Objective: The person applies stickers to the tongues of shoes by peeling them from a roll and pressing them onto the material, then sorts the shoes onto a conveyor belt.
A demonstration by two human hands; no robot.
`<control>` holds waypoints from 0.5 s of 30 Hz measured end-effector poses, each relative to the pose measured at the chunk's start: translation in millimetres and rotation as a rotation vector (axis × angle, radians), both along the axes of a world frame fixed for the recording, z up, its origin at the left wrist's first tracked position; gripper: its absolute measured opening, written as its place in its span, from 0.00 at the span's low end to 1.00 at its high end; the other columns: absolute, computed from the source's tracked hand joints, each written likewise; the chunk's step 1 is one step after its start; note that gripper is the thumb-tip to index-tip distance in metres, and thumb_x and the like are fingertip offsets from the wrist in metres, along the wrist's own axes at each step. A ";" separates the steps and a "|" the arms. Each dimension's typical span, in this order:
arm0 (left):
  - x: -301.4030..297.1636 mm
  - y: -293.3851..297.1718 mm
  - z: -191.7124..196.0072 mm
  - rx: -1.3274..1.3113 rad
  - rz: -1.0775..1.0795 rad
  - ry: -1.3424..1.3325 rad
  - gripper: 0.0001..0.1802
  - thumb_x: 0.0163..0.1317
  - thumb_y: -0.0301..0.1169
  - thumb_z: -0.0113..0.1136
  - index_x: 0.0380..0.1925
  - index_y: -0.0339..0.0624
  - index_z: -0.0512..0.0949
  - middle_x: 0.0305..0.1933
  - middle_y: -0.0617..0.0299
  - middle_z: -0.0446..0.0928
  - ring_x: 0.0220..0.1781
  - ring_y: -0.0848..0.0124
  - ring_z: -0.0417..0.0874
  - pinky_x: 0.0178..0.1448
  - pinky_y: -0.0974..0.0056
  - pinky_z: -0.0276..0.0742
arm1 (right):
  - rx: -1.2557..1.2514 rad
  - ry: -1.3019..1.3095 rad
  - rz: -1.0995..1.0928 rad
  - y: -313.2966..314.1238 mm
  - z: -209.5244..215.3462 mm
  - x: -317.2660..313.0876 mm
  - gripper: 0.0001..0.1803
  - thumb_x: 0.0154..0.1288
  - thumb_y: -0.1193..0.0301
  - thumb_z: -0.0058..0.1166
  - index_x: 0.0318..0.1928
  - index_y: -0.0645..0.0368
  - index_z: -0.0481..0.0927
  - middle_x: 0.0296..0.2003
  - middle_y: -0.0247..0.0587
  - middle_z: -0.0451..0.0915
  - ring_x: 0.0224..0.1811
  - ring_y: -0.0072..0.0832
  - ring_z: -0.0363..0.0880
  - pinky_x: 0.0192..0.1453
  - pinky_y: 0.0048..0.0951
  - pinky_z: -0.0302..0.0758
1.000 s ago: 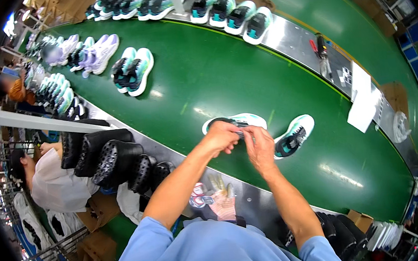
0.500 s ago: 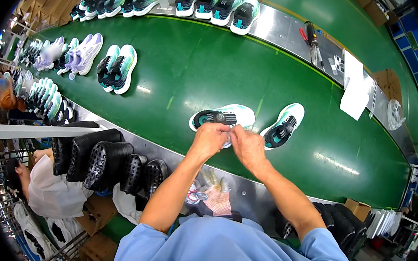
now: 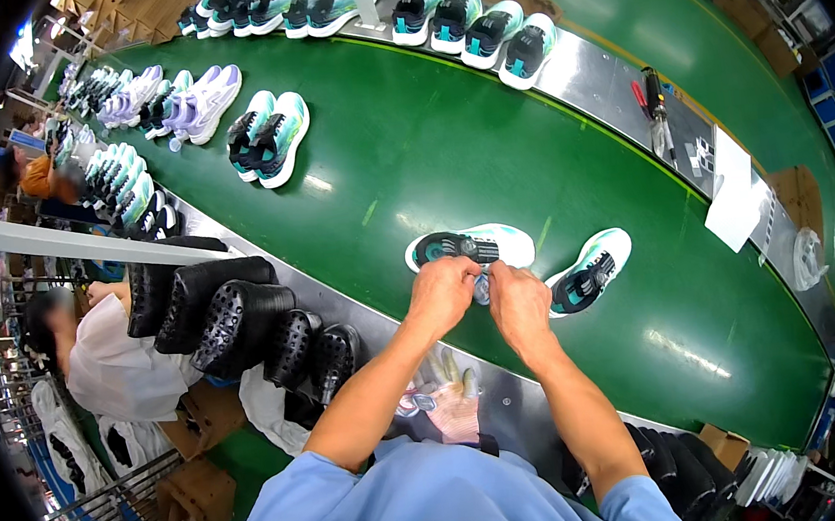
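Note:
My left hand (image 3: 444, 296) and my right hand (image 3: 522, 303) meet just on the near side of a running shoe (image 3: 508, 242), white and mint with a black upper. The fingertips of both are pinched together. A small, pale, see-through piece (image 3: 482, 288) shows between them; its kind I cannot make out. The shoe lies on the green belt (image 3: 409, 176), its toe to the right, partly covered by my fingers. To the right of my right hand stands the matching shoe (image 3: 594, 269), turned at an angle and untouched.
Black moulded shoe forms (image 3: 243, 327) line the near metal edge at left. A pale glove (image 3: 455, 408) lies before my body. More shoes (image 3: 270, 139) stand up the belt and along the far ledge, with pliers (image 3: 657, 102) and white paper (image 3: 733, 195) at right. Another person sits left.
The whole view has shifted, so everything appears farther right and lower. My hands stay pinched together beside the shoe, with the fingers slightly moved.

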State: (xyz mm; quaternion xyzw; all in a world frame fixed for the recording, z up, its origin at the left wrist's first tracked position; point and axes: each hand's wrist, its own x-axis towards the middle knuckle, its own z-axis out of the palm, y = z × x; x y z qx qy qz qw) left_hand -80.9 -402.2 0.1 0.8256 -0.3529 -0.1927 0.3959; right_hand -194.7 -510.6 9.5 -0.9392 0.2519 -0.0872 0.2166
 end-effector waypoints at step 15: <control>30.2 13.0 6.8 0.151 -0.098 -0.155 0.08 0.61 0.23 0.67 0.42 0.37 0.86 0.40 0.55 0.85 0.37 0.55 0.87 0.44 0.55 0.84 | 0.399 0.022 0.063 -32.6 5.0 6.9 0.06 0.68 0.72 0.58 0.42 0.59 0.80 0.34 0.53 0.85 0.39 0.51 0.85 0.45 0.51 0.79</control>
